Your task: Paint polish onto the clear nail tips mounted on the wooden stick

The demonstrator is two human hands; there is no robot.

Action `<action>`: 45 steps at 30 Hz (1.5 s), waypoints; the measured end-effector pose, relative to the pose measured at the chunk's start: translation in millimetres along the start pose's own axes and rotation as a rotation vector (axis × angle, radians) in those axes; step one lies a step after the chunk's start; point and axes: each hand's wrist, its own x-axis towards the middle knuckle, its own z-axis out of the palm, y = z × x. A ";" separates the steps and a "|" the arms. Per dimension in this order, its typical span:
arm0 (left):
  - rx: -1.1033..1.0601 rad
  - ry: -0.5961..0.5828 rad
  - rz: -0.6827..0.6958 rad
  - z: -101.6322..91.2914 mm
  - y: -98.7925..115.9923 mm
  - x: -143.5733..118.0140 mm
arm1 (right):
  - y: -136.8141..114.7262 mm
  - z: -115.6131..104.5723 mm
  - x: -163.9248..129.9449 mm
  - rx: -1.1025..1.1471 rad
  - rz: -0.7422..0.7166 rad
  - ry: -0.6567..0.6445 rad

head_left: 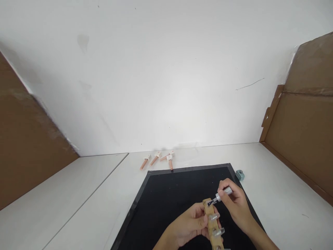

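Observation:
My left hand [191, 222] is wrapped round a narrow wooden strip [209, 210] held above the black mat. Several clear nail tips [218, 232] stick out from the strip towards the right. Between the fingers of my right hand [235, 205] is a nail polish brush [224, 193] with a silver-grey handle. Its dark bristles point down and left at the strip's far end, at or very near the topmost tip; whether they touch cannot be made out.
A small teal bottle [240, 174] stands by the right edge of the black mat [179, 198]. Several white bottles with pink caps [170, 161] lie behind the mat. A white wall rises at the back, and brown cardboard panels [304, 132] flank both sides.

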 end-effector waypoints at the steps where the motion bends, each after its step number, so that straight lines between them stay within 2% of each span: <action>1: -0.004 0.000 0.004 -0.2 0.0 -0.3 | 0.3 -0.1 0.2 -0.001 0.006 0.009; 11: -0.045 -0.021 0.035 -3.8 0.1 -3.3 | 8.0 -1.4 0.6 0.029 0.046 0.131; 19: -0.121 0.012 0.075 -2.8 1.0 -4.2 | 8.0 -0.1 -1.9 0.093 0.042 0.029; 28: -0.181 0.063 0.107 0.4 4.0 2.1 | -7.9 2.3 -0.4 0.063 0.029 -0.101; 36: -0.205 0.052 0.124 -0.7 2.2 4.0 | -10.6 0.8 -1.1 0.002 0.054 -0.087; 45: -0.216 0.014 0.143 -7.0 1.2 0.7 | -2.7 -2.5 -0.3 0.111 0.097 -0.017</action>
